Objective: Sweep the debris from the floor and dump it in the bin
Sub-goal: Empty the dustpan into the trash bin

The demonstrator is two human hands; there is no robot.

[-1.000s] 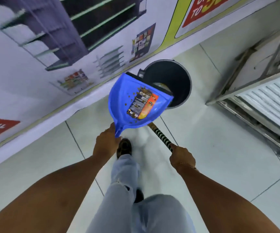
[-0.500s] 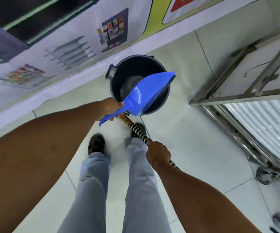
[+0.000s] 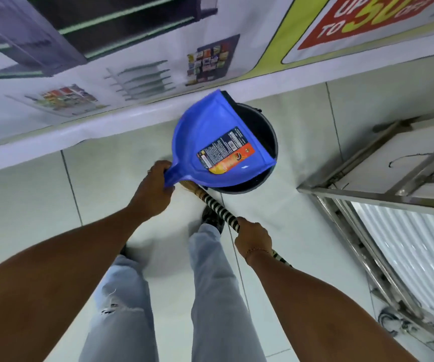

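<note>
My left hand [image 3: 156,189] grips the handle of a blue dustpan [image 3: 210,142], held over the black round bin [image 3: 265,137] on the floor by the wall. The pan's inside faces up toward me, showing an orange and black label and no debris. It covers the left half of the bin's mouth. My right hand [image 3: 253,237] holds the black-and-white striped broom handle [image 3: 218,207], which runs up-left under the dustpan, where straw bristles show a little. The bin's contents are hidden.
A printed banner [image 3: 132,61] covers the wall just behind the bin. A steel-framed trolley [image 3: 383,194] with a white slatted panel stands to the right, its caster low right. My legs in light jeans and dark shoes stand on the pale floor tiles [image 3: 28,199].
The dustpan was tipped on edge over the bin half a second ago; now it is turned back with its inside facing up and no debris in it. The view swung upward.
</note>
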